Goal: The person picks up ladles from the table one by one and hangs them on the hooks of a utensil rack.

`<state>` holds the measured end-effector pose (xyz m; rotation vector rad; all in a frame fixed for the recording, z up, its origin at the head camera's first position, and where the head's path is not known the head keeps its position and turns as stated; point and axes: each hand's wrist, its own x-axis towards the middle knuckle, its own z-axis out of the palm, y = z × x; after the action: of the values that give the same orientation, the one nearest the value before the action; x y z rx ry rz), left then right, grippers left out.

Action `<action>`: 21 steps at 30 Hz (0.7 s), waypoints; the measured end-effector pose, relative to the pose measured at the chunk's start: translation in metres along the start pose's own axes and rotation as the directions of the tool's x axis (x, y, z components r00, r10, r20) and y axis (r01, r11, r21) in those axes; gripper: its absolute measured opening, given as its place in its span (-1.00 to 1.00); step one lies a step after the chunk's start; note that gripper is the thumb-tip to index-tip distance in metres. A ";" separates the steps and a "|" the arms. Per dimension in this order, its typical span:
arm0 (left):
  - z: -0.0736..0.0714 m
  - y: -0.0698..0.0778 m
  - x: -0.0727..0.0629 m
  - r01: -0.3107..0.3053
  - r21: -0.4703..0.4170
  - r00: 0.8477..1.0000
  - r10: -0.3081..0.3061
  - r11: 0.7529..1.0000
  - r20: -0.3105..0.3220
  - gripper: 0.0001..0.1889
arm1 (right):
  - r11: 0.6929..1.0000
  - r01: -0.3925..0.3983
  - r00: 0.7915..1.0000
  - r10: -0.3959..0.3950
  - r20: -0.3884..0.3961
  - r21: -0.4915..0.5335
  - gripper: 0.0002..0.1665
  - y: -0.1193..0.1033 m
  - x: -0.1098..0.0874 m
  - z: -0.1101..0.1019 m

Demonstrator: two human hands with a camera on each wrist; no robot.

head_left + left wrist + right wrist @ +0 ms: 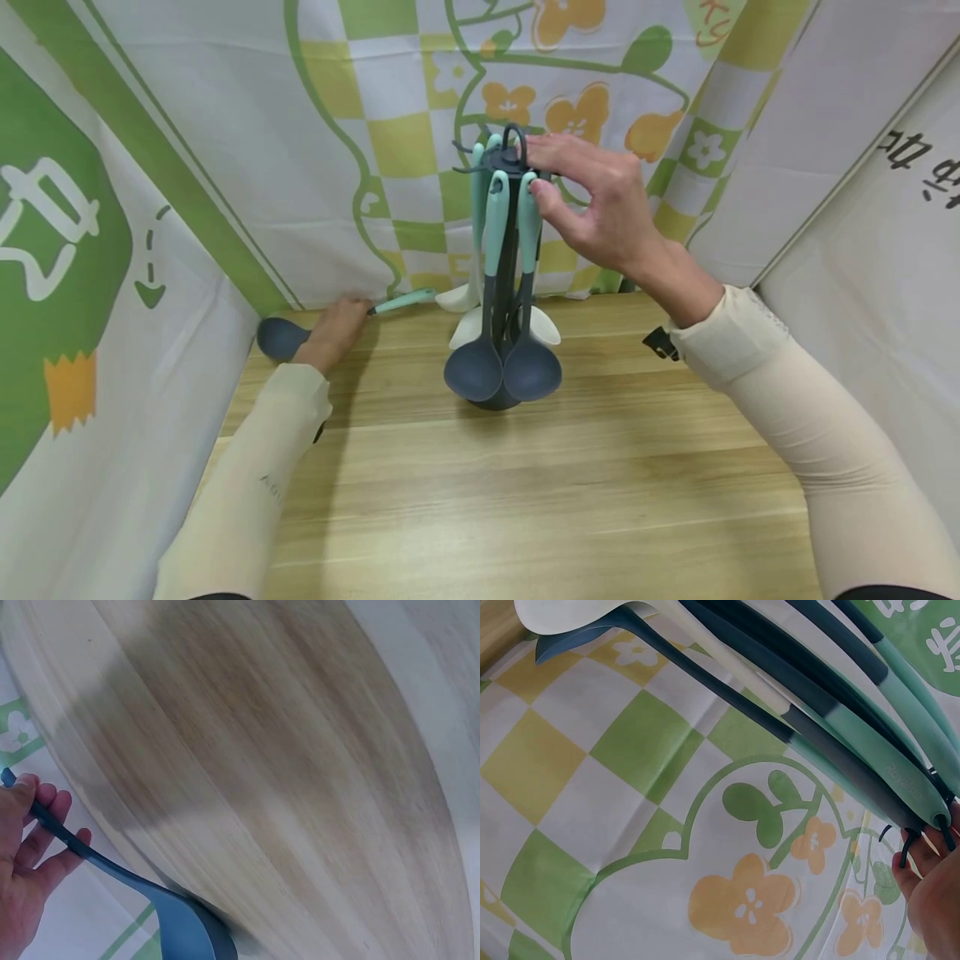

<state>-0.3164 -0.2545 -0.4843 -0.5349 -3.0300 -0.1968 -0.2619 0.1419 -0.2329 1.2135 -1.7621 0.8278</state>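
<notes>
My left hand [341,333] is at the back left of the table, holding a ladle with a dark blue-grey bowl [281,337] and a mint handle end [405,301]. In the left wrist view, thumb and fingers pinch the ladle's shaft [112,868]. A dark utensil stand [495,160] stands upright near the back middle. My right hand [607,204] grips the top of it, with the thumb by one mint handle. Two dark ladles [473,371] [533,371] hang at the front; white-headed utensils [543,327] hang behind, partly hidden. Fingertips of the right hand [934,877] curl beside the hooks.
The wooden table [525,500] is bounded by a patterned cloth [397,167] at the back and pale side walls left and right. A small black buckle [662,342] shows beside the right sleeve. Bare hooks [467,169] stick out on the stand's left side.
</notes>
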 end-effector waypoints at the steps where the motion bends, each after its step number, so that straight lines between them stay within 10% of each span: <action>1: 0.000 0.000 -0.001 -0.004 -0.001 1.000 0.004 1.000 -0.002 -0.85 | 1.000 0.000 1.000 0.000 0.000 -0.002 -0.60 0.000 0.000 0.000; 21: -0.021 -0.003 -0.019 -0.019 -0.070 0.996 0.012 0.997 -0.089 -0.77 | 0.998 0.005 1.000 -0.006 0.027 0.063 -0.58 0.006 0.002 -0.004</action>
<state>-0.2989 -0.2668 -0.4651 -0.5395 -2.9412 -0.3187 -0.2666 0.1462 -0.2292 1.2757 -1.7649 0.8735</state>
